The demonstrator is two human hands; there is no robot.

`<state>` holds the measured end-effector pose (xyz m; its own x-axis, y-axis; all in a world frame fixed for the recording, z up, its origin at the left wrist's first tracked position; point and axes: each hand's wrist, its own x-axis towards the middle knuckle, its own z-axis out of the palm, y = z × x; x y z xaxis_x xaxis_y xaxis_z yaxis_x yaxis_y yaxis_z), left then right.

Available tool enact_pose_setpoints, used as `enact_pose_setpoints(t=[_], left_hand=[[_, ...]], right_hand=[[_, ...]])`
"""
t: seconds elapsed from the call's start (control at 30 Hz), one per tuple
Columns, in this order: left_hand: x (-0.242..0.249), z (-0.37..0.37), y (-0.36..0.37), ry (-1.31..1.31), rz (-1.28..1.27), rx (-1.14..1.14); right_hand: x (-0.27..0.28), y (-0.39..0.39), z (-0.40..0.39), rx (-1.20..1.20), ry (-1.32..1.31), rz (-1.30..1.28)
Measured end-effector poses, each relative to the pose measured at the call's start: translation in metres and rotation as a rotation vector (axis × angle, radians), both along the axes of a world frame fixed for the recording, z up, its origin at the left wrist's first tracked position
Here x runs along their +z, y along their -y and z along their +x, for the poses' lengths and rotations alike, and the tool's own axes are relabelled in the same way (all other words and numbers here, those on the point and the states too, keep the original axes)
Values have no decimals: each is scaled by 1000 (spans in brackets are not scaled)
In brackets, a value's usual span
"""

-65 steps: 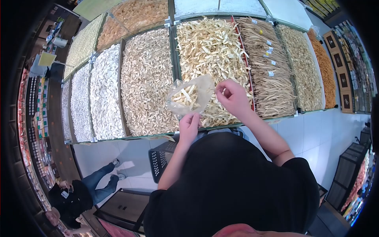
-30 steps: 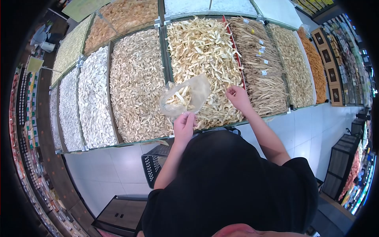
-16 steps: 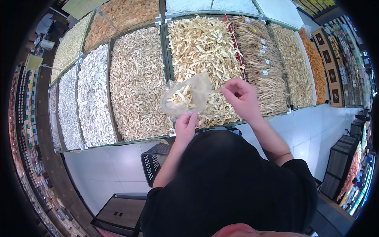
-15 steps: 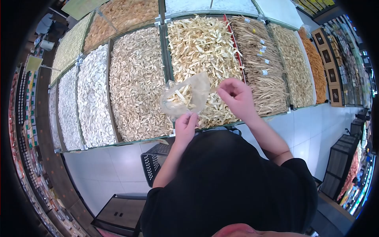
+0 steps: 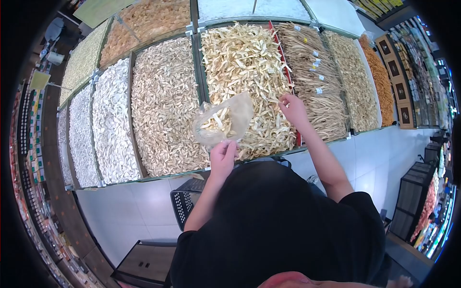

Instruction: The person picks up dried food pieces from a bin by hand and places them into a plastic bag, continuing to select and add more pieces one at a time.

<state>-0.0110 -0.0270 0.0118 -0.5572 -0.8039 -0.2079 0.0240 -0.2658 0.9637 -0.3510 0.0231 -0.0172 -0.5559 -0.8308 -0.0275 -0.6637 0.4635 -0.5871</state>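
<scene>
Fingers of the left hand [image 5: 223,158] pinch the plastic bag [image 5: 243,111], holding pale strips [image 5: 222,118], left of the red divider [image 5: 283,55] — the right hand's [image 5: 294,109] curl beside it, their grasp impossible to tell.

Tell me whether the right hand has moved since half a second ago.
Yes: the right hand has moved away from the bag, toward the red divider.

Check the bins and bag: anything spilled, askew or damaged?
Minor: a few pale dried strips poke over the red divider beside the brown bundles, probably from being heaped loosely. No tear discernible in the clear bag in the left hand; no spill on the visible floor.
</scene>
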Motion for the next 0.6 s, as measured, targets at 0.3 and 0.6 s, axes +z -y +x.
enact_pose_setpoints(t=[0.3, 0.6], left_hand=[[1, -4, 3, 8, 15, -15], [5, -3, 7, 16, 17, 8]], right_hand=[[-44, 15, -2, 21, -227, 153], [-40, 33, -1, 8, -187, 240]])
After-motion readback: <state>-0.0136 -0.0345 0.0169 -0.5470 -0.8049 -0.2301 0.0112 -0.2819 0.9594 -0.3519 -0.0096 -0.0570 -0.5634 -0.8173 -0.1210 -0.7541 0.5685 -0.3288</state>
